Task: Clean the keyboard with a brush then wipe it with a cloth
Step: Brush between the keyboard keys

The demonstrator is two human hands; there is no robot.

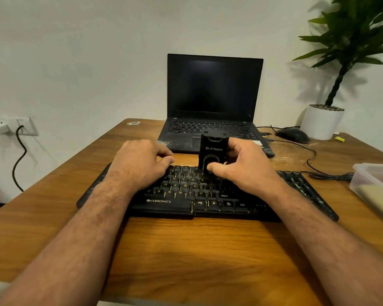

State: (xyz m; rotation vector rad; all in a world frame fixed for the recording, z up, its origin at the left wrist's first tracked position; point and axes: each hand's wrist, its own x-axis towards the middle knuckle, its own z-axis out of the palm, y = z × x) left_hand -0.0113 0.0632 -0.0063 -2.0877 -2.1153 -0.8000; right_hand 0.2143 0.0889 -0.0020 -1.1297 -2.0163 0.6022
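At a wooden desk, a person's left hand rests at the 9 o'clock side of a black Zebronics keyboard, fingers curled loosely over the upper-left keys and grasping nothing, apparently steadying the board. Just right of it, at the keyboard's centre, the right hand clasps a black block-shaped cleaning brush upright, thumb across its front and fingers wrapped behind, its lower end pressed among the keys; the bristles are hidden. The brush looks like rigid, light plastic, best held as here, by its flat sides low on the body. The keyboard seems light enough to slide, so the bracing hand matters. At 12 o'clock stands a dusty open laptop; at 2 o'clock, a mouse and potted plant. At 3 o'clock sits a clear plastic box; no cloth can be identified for certain.
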